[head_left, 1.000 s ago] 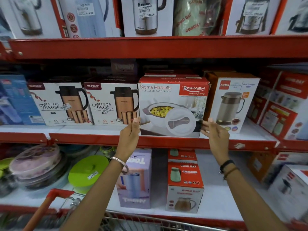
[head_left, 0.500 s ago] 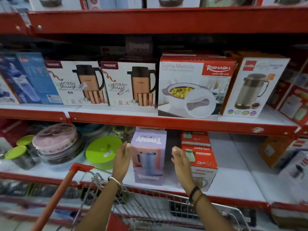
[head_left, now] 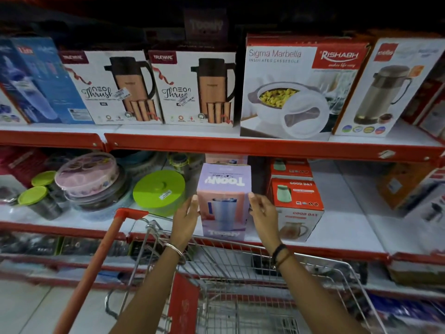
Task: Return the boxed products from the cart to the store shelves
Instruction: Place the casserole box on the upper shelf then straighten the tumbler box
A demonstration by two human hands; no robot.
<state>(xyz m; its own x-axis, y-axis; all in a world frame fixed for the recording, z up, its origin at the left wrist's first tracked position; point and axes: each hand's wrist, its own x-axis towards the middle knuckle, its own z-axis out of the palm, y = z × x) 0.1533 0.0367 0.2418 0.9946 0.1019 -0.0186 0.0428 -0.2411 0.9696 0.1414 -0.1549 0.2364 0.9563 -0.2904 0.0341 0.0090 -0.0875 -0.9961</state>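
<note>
Two hands flanking rectangular cardboard box [head_left: 224, 203]

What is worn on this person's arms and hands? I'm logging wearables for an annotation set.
Both forearms are bare, with no sleeves in view. The left hand has a thin silver metal bangle at its wrist. The right hand has two dark bands at its wrist, one black, one brownish. I see no gloves.

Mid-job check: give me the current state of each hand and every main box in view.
Left hand: open, against the lilac box's left side.
Right hand: open, at its right edge.
Lilac Toony tumbler box: upright on lower shelf.
White Rishabh casserole box: upright on upper shelf.
Wire shopping cart: no boxes visible inside.
</note>
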